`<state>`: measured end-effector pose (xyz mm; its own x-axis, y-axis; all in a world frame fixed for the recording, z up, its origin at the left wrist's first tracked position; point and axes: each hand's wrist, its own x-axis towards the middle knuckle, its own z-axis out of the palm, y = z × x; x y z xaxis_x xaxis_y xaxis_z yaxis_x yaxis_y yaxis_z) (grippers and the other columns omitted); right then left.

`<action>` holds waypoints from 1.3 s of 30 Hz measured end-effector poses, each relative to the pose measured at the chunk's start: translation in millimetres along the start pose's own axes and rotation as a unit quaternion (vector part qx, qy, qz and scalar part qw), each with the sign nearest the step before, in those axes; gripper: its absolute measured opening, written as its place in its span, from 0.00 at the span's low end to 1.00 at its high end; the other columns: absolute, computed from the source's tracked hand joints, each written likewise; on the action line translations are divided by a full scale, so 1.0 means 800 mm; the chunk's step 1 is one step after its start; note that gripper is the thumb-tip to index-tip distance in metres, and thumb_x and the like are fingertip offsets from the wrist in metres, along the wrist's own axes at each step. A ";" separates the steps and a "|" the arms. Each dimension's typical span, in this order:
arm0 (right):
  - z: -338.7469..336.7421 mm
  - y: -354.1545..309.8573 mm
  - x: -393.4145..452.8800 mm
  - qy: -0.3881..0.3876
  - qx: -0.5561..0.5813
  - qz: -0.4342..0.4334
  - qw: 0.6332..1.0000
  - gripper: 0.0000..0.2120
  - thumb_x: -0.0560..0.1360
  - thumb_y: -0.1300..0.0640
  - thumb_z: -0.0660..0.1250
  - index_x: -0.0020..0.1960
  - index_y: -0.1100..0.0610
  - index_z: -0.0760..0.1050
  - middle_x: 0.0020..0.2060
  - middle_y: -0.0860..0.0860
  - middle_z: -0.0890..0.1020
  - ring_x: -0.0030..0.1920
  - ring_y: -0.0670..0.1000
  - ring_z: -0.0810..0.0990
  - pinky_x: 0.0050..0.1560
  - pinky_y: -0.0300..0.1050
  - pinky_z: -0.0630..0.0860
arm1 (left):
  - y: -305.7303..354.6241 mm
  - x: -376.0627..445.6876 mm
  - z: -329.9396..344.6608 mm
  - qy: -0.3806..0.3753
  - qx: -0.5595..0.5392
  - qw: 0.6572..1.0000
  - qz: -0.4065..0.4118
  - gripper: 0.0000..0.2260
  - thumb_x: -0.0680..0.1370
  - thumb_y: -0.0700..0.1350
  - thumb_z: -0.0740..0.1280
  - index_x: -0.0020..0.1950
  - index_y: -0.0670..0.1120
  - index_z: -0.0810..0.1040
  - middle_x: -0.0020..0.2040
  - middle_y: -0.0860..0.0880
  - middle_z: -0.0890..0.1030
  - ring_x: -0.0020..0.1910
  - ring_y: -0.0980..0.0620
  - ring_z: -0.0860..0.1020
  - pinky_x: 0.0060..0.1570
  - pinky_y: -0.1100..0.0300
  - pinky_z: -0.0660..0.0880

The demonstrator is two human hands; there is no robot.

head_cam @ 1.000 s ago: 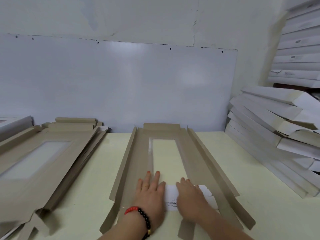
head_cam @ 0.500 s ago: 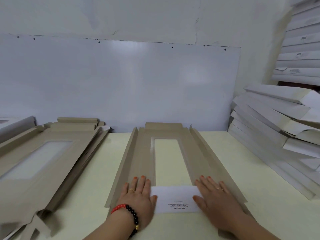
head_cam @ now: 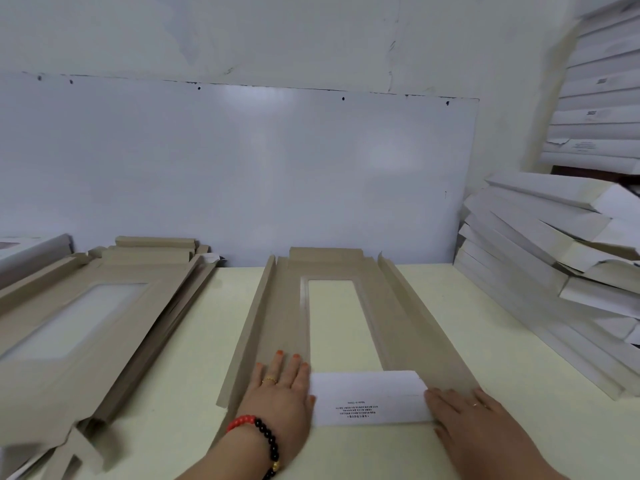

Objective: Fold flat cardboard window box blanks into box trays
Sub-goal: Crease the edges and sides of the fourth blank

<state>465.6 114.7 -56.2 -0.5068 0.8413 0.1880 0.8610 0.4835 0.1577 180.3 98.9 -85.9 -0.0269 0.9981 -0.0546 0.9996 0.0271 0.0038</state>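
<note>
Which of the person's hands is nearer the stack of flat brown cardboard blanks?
Left. The left hand lies on the side toward that stack of flat brown cardboard blanks; the right hand is beyond the folded white flap.

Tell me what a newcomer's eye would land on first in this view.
First, the long brown cardboard blank lying flat mid-table, its window cutout showing the table through it, with a white printed flap folded over its near end. The left hand and right hand press flat on either side of that flap. A pile of unfolded blanks lies to the left, and stacked white boxes lean at the right.
</note>
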 end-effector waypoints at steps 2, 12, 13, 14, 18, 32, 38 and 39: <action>-0.005 -0.011 0.011 -0.047 0.012 0.022 0.999 0.26 0.44 0.44 0.81 0.39 0.53 0.86 0.44 0.49 0.86 0.38 0.43 0.85 0.40 0.42 0.79 | 0.008 -0.002 -0.002 0.002 0.012 0.998 0.062 0.25 0.83 0.54 0.43 0.79 0.50 0.45 0.79 0.53 0.44 0.77 0.48 0.38 0.73 0.47 0.35; 0.000 -0.029 0.083 -0.173 0.208 0.022 0.962 0.50 0.68 0.32 0.67 0.78 0.42 0.41 0.78 0.45 0.38 0.78 0.54 0.42 0.76 0.54 0.51 | 0.011 0.001 -0.029 -0.065 -0.074 0.995 0.025 0.47 0.68 0.73 0.60 0.78 0.56 0.43 0.79 0.51 0.49 0.78 0.45 0.48 0.75 0.47 0.50; -0.003 -0.022 0.088 -0.182 0.214 0.036 0.959 0.54 0.64 0.31 0.69 0.78 0.43 0.42 0.78 0.45 0.40 0.78 0.56 0.45 0.75 0.54 0.53 | 0.008 0.003 -0.037 -0.068 -0.090 0.993 0.017 0.49 0.66 0.73 0.63 0.78 0.56 0.43 0.78 0.51 0.55 0.77 0.46 0.52 0.74 0.49 0.54; -0.006 -0.016 0.092 -0.191 0.213 0.046 0.957 0.56 0.61 0.30 0.71 0.78 0.43 0.42 0.78 0.46 0.42 0.78 0.57 0.47 0.75 0.54 0.55 | 0.005 0.005 -0.044 -0.072 -0.102 0.992 0.010 0.51 0.64 0.72 0.65 0.78 0.56 0.43 0.76 0.51 0.61 0.75 0.46 0.56 0.73 0.50 0.59; -0.017 0.004 0.098 -0.200 0.259 0.054 0.943 0.58 0.58 0.28 0.72 0.78 0.46 0.50 0.77 0.48 0.57 0.76 0.52 0.58 0.73 0.48 0.59 | 0.001 0.011 -0.073 -0.118 -0.164 0.979 -0.011 0.54 0.62 0.71 0.71 0.78 0.55 0.46 0.72 0.51 0.68 0.71 0.49 0.65 0.68 0.54 0.66; -0.034 0.008 0.038 -0.138 0.305 0.029 0.942 0.22 0.62 0.40 0.73 0.55 0.32 0.72 0.53 0.34 0.75 0.53 0.35 0.74 0.47 0.29 0.67 | 0.020 -0.035 -0.070 -0.054 -0.076 0.993 0.073 0.16 0.68 0.59 0.68 0.52 0.54 0.73 0.45 0.54 0.76 0.49 0.53 0.74 0.47 0.62 0.73; -0.022 0.003 0.021 -0.092 0.164 -0.032 0.982 0.17 0.76 0.38 0.58 0.35 0.47 0.64 0.33 0.42 0.71 0.36 0.38 0.70 0.37 0.35 0.65 | 0.029 -0.048 -0.056 0.018 -0.086 0.993 0.079 0.11 0.78 0.57 0.57 0.47 0.51 0.70 0.51 0.48 0.79 0.52 0.47 0.76 0.47 0.58 0.70; -0.020 0.000 0.024 -0.073 0.164 -0.027 0.983 0.17 0.77 0.38 0.56 0.35 0.46 0.65 0.33 0.41 0.72 0.37 0.38 0.70 0.37 0.35 0.64 | 0.031 -0.046 -0.054 0.026 -0.069 0.994 0.083 0.12 0.80 0.56 0.55 0.48 0.50 0.72 0.53 0.47 0.78 0.54 0.46 0.75 0.48 0.57 0.70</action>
<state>455.0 126.8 -36.9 -0.5620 0.8260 0.0433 0.8118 0.5608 -0.1627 206.1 65.0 -40.8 0.1348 0.9908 0.0101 0.9802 -0.1348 0.1452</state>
